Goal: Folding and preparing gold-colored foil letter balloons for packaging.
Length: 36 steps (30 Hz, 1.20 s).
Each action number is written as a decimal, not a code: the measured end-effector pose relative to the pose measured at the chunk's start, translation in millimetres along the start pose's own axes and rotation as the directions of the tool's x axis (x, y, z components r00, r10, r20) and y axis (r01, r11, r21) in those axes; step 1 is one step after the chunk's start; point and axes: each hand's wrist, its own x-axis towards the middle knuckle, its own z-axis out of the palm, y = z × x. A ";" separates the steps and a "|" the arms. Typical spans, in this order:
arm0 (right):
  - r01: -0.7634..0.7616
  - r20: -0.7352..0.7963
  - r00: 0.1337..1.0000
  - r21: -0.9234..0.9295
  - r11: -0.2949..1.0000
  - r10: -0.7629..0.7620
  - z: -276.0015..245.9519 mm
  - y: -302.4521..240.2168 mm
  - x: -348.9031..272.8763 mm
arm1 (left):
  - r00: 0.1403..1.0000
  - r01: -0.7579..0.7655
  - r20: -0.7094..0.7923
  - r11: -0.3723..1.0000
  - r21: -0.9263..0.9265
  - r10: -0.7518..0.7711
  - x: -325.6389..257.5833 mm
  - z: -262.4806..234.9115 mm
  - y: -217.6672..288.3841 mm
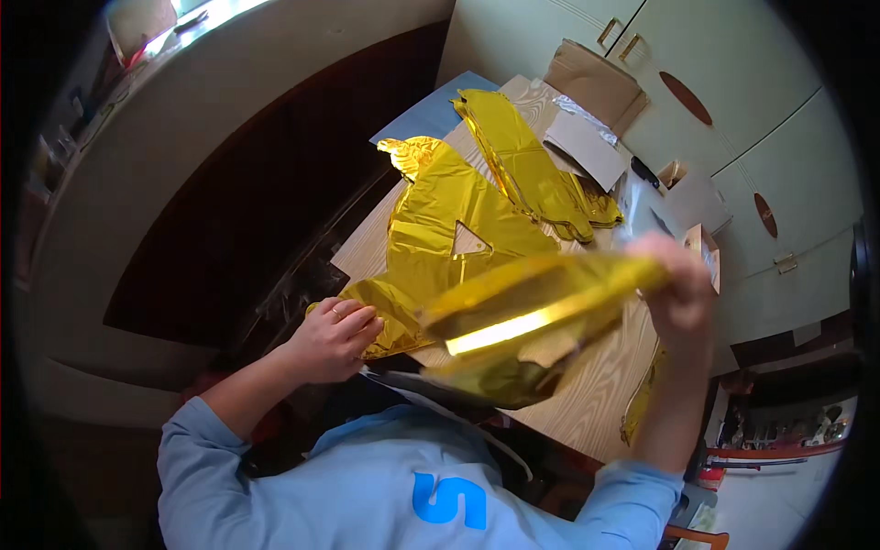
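A flat, deflated gold foil balloon (431,206) with a triangular hole lies across the wooden table, its near part folded and lifted. My left hand (335,337) is closed on its near left corner at the table edge. My right hand (680,280), blurred by motion, grips a raised gold flap over the right side of the table. That flap looks like part of the same balloon, though the join is hard to make out. Behind it rests a second flat gold foil balloon (527,160).
Along the table's (596,403) far side are a brown cardboard box (596,87), white paper (584,147), a black object (644,171) and clear plastic packaging (646,206). A small open box (704,252) stands at the right. More gold foil (639,408) hangs by the right edge. Pale cabinets (761,92) border the table.
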 end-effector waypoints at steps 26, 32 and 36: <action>-0.696 -0.055 0.659 -0.424 0.580 0.750 157.9 258.4 97.7 | 0.563 0.760 0.387 0.273 -0.590 -0.731 5.7 -25.4 -8.4; -0.703 -0.189 0.705 -0.315 0.638 0.684 159.9 251.8 76.0 | 0.476 0.838 0.454 0.230 -0.495 -0.753 16.3 -24.1 -30.9; -0.655 -0.260 0.756 -0.309 0.690 0.601 161.2 255.9 64.1 | 0.473 0.831 0.446 0.217 -0.511 -0.760 30.8 -26.8 -37.4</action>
